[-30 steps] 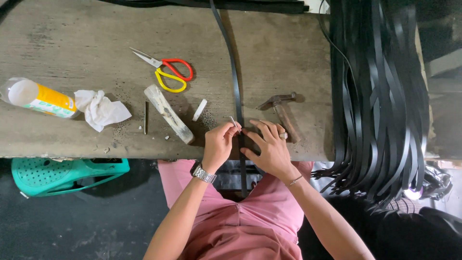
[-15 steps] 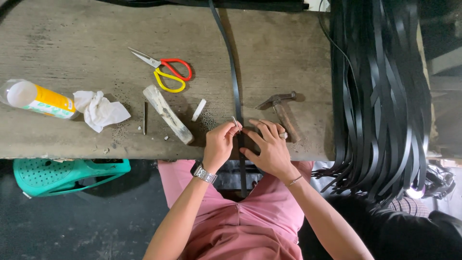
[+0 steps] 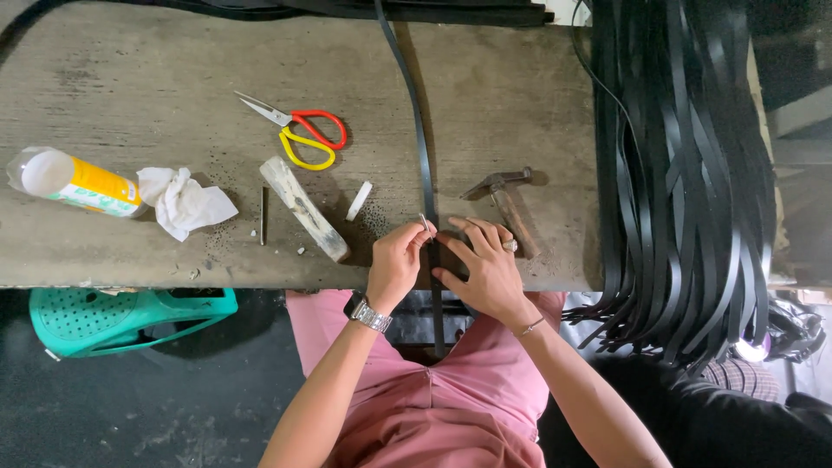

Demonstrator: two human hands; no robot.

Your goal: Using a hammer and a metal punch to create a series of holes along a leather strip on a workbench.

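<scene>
Both hands on black strap (image 3: 423, 165) at desk (image 3: 130, 87) near edge: left hand (image 3: 396, 264) pinching small metal pin (image 3: 425, 224) upright on it, right hand (image 3: 487, 269) spread flat pinning strap steady, hammer (image 3: 507, 201) within reach.

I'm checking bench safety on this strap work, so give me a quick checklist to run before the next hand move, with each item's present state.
1. Black strap lies flat along the workbench: ok.
2. Right hand presses the strap down at the bench edge: ok.
3. Left hand pinches a small metal piece over the strap; firmness of grip: cannot tell.
4. Hammer lies beside the right hand, within easy reach: ok.
5. Scissors lie apart from both hands: ok.
6. Pile of black straps hangs over the bench end, loose: not ok.
</scene>
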